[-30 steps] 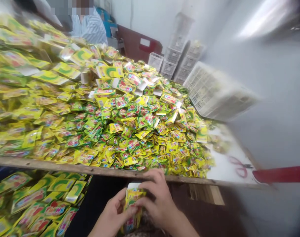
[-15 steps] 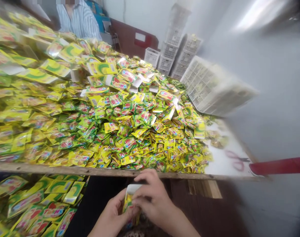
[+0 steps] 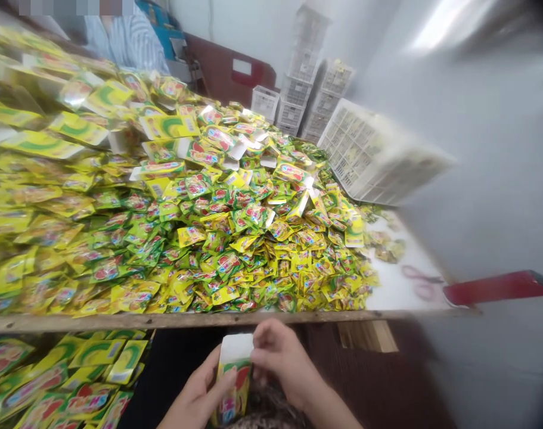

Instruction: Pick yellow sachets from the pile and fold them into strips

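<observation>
Low in the head view, in front of the table edge, my left hand (image 3: 204, 384) grips a small printed carton (image 3: 235, 381). The carton is yellow and green with a red fruit picture, and its white top flap stands up. My left thumb lies across the printed front. At the carton's upper right side, my right hand (image 3: 282, 360) has its fingers curled against the flap's edge. What lies inside the carton is hidden. Beyond the table edge spreads a big heap of small yellow and green sachets (image 3: 229, 265), with several similar cartons (image 3: 170, 126) on top.
A wooden rim (image 3: 119, 320) edges the table. On the right lie pink-handled scissors (image 3: 421, 280) and a red, long object (image 3: 495, 288). A white plastic crate (image 3: 360, 155) leans behind them. More filled cartons (image 3: 87, 399) are at lower left. A person in a striped shirt (image 3: 128, 39) is across the heap.
The carton has turned so its printed front and white flap face me more. My right hand has shifted from over the carton to its right edge. The view has swung slightly right.
</observation>
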Motion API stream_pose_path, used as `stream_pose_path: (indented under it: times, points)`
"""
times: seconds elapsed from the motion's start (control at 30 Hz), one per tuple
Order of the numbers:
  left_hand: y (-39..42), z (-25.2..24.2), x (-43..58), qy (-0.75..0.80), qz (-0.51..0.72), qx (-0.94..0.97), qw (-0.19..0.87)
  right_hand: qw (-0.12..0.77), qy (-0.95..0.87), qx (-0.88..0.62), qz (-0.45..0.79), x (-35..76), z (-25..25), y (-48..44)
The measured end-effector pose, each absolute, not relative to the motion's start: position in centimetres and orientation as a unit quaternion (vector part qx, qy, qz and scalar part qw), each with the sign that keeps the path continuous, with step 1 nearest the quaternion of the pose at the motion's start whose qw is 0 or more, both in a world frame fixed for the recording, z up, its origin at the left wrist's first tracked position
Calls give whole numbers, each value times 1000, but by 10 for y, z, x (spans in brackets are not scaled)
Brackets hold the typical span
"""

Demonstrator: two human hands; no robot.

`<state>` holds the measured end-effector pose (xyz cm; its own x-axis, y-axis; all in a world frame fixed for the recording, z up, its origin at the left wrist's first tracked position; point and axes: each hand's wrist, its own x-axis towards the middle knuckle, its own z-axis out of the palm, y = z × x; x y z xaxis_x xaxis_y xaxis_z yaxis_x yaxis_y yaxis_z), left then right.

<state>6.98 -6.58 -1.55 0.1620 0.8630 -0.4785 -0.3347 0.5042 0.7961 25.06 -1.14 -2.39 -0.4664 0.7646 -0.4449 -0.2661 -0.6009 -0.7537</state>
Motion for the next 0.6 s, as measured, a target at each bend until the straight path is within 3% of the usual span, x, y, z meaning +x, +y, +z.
stream_pose_path:
  times: [0.17,0.3,0.47,0.6]
  points:
    - [-60,-1,73,484,419,108,761,294,-198,-313,881,250,-49,-16]
    - [-50,5,78,504,401,112,756,266,-220,-382,857,240,-49,-15]
    - [-41,-10,64,594,403,222,660,322,-358,-477,736,228,-40,-7]
    - [-39,-16,51,659,356,344,566,330,-361,-438,755,230,-35,-2]
